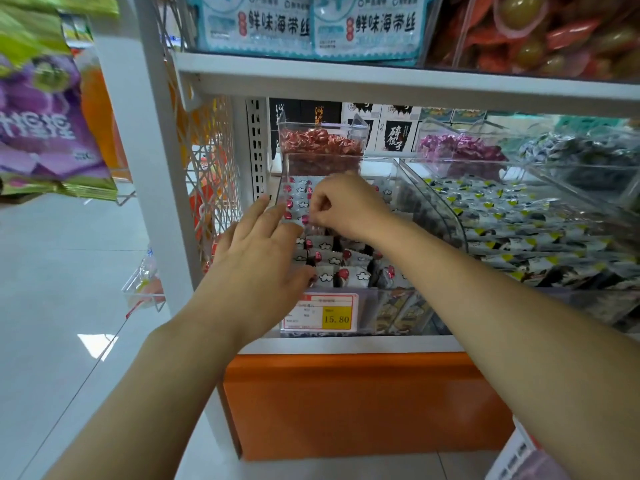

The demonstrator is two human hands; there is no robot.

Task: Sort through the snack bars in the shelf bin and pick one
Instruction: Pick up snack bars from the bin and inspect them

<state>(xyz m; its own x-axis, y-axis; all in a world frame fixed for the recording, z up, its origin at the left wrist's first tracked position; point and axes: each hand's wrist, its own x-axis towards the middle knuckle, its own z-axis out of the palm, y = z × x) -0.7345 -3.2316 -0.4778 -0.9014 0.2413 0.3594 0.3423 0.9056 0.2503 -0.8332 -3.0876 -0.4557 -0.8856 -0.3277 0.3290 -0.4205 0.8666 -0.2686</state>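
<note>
Fingers [320,206] of your right hand [346,206] pinch one snack bar [294,202] at its edge, held above the pile in the shelf bin [367,311]. Your left hand [256,261], fingers [273,218] straight, backs it, likely to steady it.

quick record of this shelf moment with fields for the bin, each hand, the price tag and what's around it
bin: clear shelf bin of white-wrapped snack bars with red spots
left hand: fingers straight, laid over the bars at the bin's left side
right hand: fingers curled, pinching a single bar
price tag: on the bin's front, reads 15.80
right neighbour: bin of yellow-cornered packets
behind: tub of red-wrapped sweets
</note>
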